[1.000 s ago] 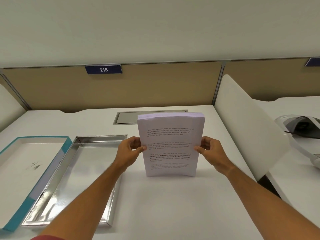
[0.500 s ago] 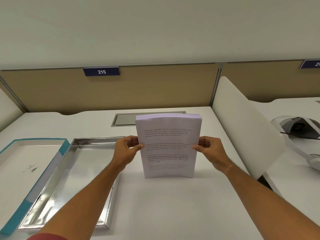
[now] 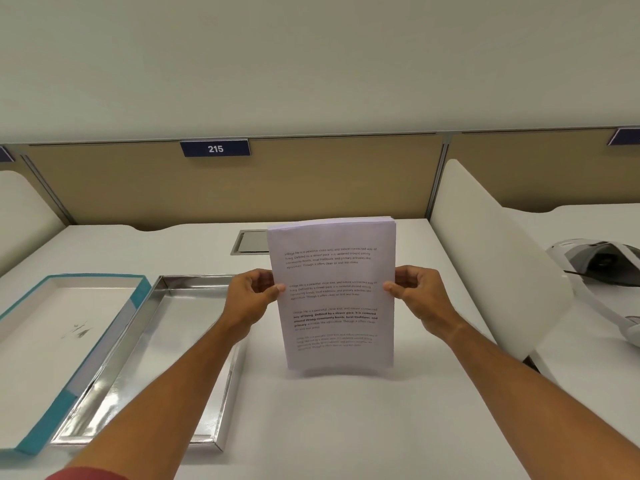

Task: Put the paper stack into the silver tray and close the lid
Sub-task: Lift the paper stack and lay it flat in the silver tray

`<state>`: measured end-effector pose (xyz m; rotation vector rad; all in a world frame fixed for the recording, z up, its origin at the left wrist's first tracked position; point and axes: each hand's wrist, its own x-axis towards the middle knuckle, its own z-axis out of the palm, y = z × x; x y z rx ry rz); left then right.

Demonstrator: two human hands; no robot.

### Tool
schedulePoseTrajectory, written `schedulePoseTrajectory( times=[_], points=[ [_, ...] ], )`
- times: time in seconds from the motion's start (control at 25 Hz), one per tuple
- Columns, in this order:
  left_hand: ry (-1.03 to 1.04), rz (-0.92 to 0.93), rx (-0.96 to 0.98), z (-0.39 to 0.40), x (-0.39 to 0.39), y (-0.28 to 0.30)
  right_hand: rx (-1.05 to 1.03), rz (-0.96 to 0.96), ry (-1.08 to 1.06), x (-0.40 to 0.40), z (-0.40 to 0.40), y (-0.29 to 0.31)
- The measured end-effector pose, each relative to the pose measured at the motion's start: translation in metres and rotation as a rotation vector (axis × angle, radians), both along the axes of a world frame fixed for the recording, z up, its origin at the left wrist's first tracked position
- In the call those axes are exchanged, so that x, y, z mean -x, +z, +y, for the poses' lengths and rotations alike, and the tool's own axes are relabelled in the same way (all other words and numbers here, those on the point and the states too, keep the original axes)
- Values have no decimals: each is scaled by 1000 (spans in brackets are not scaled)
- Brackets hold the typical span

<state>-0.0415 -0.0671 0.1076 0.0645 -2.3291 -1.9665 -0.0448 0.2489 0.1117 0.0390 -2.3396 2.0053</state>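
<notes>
A thick paper stack [image 3: 334, 292] with printed text stands upright at the middle of the white desk, its bottom edge at or just above the surface. My left hand [image 3: 251, 297] pinches its left edge and my right hand [image 3: 417, 294] pinches its right edge. The shallow silver tray [image 3: 135, 386] lies open and empty on the desk to the left of the stack, partly crossed by my left forearm. Left of the tray lies the lid [image 3: 45, 344], white inside with a teal rim, turned inside up.
A white divider panel [image 3: 491, 258] rises at the desk's right edge; beyond it a white headset [image 3: 602, 268] lies on the neighbouring desk. A grey cable hatch [image 3: 251, 241] is set into the desk behind the stack. A tan partition with a "215" sign [image 3: 215, 148] closes the back.
The stack has stayed upright between both hands, lifting slightly off the desk. The view has shifted a little; tray and lid have not moved.
</notes>
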Motion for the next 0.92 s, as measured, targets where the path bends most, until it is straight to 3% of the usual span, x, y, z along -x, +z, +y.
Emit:
schedulePoseTrajectory(
  times=[0.52,0.76,0.92],
  points=[
    [185,17,-59,-100,-23,63,119,2,166,17,-106,58],
    [238,6,-103,-185,-10,60,108,-75,113,26,-200,59],
    [234,-94,-92,-243,5,41,48,-183,22,27,-264,45]
  ],
)
